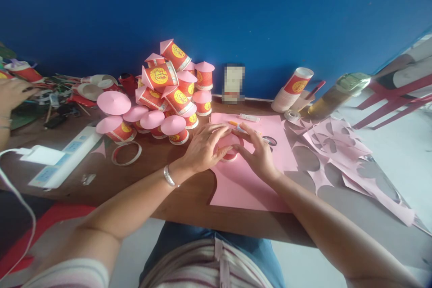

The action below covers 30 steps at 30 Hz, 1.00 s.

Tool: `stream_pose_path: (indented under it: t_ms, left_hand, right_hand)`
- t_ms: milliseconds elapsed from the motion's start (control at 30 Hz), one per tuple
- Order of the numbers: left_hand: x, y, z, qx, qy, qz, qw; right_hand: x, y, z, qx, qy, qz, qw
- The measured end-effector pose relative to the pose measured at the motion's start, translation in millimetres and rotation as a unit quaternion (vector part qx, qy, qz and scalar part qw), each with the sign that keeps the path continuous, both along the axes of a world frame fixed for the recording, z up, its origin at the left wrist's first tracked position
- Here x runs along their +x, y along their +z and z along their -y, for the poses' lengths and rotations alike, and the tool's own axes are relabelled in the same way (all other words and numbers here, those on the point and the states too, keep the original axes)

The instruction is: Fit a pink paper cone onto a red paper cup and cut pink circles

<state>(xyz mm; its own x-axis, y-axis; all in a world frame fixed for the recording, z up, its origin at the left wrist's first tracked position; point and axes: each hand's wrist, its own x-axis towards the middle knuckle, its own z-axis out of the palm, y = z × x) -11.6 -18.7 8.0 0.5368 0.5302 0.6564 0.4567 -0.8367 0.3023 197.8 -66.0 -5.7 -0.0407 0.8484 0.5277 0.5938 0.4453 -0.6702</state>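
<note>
Between my hands sits a cup topped with a pink paper cone (227,141), standing on pink paper sheets (249,189). My left hand (205,146) curves round the cone's left side, its fingers on the paper. From the right, my right hand (258,153) rests on the same cone with bent fingers. The cup below is mostly hidden; its white rim shows under the cone. Beyond the hands on the sheets lie a white glue tube (249,118), an orange-and-white pen partly behind my fingers, and dark-handled scissors (270,141).
Red cups with pink cones (158,76) are piled at left. A tape roll (126,153) and power strip (69,157) lie nearer. Right stand stacked cups (293,87), a bottle (337,94) and pink scraps (337,148). Another person's hand (13,94) is far left.
</note>
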Motion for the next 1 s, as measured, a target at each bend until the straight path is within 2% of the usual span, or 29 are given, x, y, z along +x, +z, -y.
stream_pose_path:
  t_ms: [600,867,1000]
  left_hand:
    - [-2.7,-2.1,-0.9,0.024,0.002,0.02,1.0]
    - [-3.0,-1.7,-1.7,-0.015,-0.004,0.025,1.0]
    - [-2.5,3.9,0.5,-0.091,-0.021,0.066,0.994]
  right_hand:
    - [-3.2,0.8,1.3,0.028,0.008,0.026,0.999]
    - [-2.4,1.4,2.6,0.025,0.007,0.035,0.999]
    - [-1.5,2.1,3.1,0.036,0.02,0.01,0.999]
